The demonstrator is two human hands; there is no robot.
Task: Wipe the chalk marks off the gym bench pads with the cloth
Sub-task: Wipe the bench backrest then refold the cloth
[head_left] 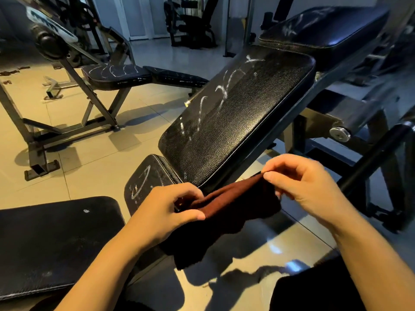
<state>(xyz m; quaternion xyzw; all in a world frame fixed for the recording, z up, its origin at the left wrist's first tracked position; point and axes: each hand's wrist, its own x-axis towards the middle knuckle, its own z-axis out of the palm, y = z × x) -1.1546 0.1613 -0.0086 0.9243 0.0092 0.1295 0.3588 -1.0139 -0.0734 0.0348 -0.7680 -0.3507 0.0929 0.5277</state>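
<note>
A dark red-brown cloth [233,203] hangs stretched between my two hands, in front of the bench. My left hand [170,209] grips its left end and my right hand [303,180] pinches its upper right corner. Behind the cloth slopes a black inclined bench pad [242,122] with white chalk scribbles along its left half. Below it, a small black seat pad [148,178] also carries chalk marks. A flat black pad [51,243] at the lower left bears one small white spot. Another chalked pad [325,30] sits at the top right.
A second bench [116,75] with chalk lines on its pads stands on the tiled floor at the left. Its metal frame [74,122] spreads across the floor. Gym machines [190,21] fill the back. A dark bar and bench frame [370,158] stand right of my hand.
</note>
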